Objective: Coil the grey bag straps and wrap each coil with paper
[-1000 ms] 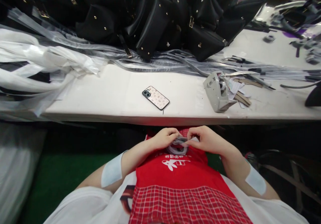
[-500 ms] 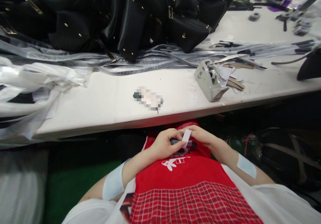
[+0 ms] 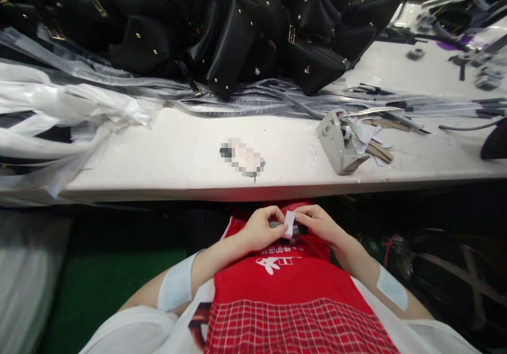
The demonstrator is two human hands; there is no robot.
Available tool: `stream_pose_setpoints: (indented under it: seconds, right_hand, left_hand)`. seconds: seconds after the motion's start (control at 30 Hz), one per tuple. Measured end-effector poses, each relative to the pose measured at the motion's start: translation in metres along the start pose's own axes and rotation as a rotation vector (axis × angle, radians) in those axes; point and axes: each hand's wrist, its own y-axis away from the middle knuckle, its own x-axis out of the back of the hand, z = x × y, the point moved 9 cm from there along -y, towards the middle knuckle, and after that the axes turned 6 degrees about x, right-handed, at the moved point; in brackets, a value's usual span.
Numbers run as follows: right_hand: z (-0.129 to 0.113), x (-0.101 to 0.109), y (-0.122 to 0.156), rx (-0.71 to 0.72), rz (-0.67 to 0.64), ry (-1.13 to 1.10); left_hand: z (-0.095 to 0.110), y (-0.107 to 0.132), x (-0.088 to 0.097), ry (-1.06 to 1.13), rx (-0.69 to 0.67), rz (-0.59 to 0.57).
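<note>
A small white slip (image 3: 289, 225) is held over my lap, in front of the red apron (image 3: 257, 285). My left hand (image 3: 263, 230) pinches its lower left side between thumb and finger. At the slip's upper right edge, my right hand (image 3: 319, 222) has its fingertips closed. Below the slip a dark grey strip-like piece (image 3: 301, 230) shows in part; the hands and slip hide the rest of it, so its kind is unclear.
Ahead stands a white table (image 3: 178, 153) with a blurred-out phone-sized object (image 3: 242, 157). A grey plastic dispenser (image 3: 336, 145) stands to its right, beside paper scraps (image 3: 380, 150). Black leather bags (image 3: 237, 37) and plastic-wrapped strips (image 3: 261, 100) lie behind. White wrapping (image 3: 79, 105) is at left.
My view has tilted and shifted, so the table's contents appear lower and farther right. The white slip has moved slightly left and down. My right fingertips now show more clearly at its edge.
</note>
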Motion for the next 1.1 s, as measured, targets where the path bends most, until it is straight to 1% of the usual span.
stream_pose_setpoints:
  seconds: [0.1,0.2,0.37,0.43,0.5,0.53,0.6,0.63,0.67,0.73,0.8,0.87,0.9,0.93,0.97,1.0,1.03,1.1]
  right_hand:
    - [-0.005,-0.001,0.000,0.036,-0.051,-0.036]
    - [-0.006,-0.007,0.000,0.050,-0.122,-0.018]
    - [0.004,-0.009,-0.002,0.009,-0.106,0.062]
    - [-0.001,-0.010,-0.002,0.047,-0.082,0.140]
    - [-0.014,-0.009,-0.001,0.131,-0.043,0.288]
    - [-0.023,-0.009,0.001,0.191,-0.022,0.384]
    - [-0.044,-0.012,0.006,0.346,-0.023,0.590]
    - [-0.053,-0.017,0.010,0.432,-0.042,0.687]
    - [-0.061,-0.021,0.015,0.512,-0.061,0.777]
    - [-0.069,-0.028,0.024,0.623,-0.090,0.912]
    - [-0.074,-0.031,0.031,0.667,-0.074,0.967]
    - [-0.078,-0.029,0.034,0.681,-0.073,0.950]
    - [-0.080,-0.024,0.034,0.684,-0.076,0.934]
    - [-0.084,-0.014,0.032,0.684,-0.051,0.925]
    - [-0.090,0.004,0.027,0.682,0.019,0.923]
    - [-0.098,0.031,0.022,0.674,0.147,0.922]
    - [-0.107,0.067,0.018,0.651,0.334,0.918]
    - [-0.116,0.152,0.013,0.509,0.751,0.864]
  left_hand:
    - [-0.003,-0.001,0.002,0.003,0.018,0.019]
    - [-0.004,-0.002,0.001,-0.012,0.013,0.008]
    - [0.000,-0.001,0.000,-0.145,-0.011,-0.015]
    - [0.002,-0.002,-0.003,-0.223,-0.026,-0.079]
    - [0.001,-0.002,-0.013,-0.233,-0.039,-0.222]
    - [-0.001,-0.003,-0.018,-0.179,-0.016,-0.312]
    - [-0.008,-0.003,-0.026,0.033,0.093,-0.467]
    - [-0.011,-0.003,-0.027,0.165,0.157,-0.513]
    - [-0.012,-0.005,-0.027,0.292,0.204,-0.528]
    - [-0.008,-0.012,-0.019,0.503,0.220,-0.477]
    - [-0.001,-0.018,-0.011,0.641,0.194,-0.412]
    - [0.004,-0.022,-0.007,0.671,0.181,-0.380]
    - [0.005,-0.023,-0.007,0.653,0.178,-0.377]
    - [0.006,-0.025,-0.008,0.627,0.171,-0.371]
    - [0.007,-0.026,-0.007,0.602,0.164,-0.363]
    - [0.007,-0.027,-0.007,0.583,0.156,-0.355]
    - [0.006,-0.028,-0.008,0.569,0.149,-0.351]
    - [0.002,-0.030,-0.010,0.546,0.133,-0.348]
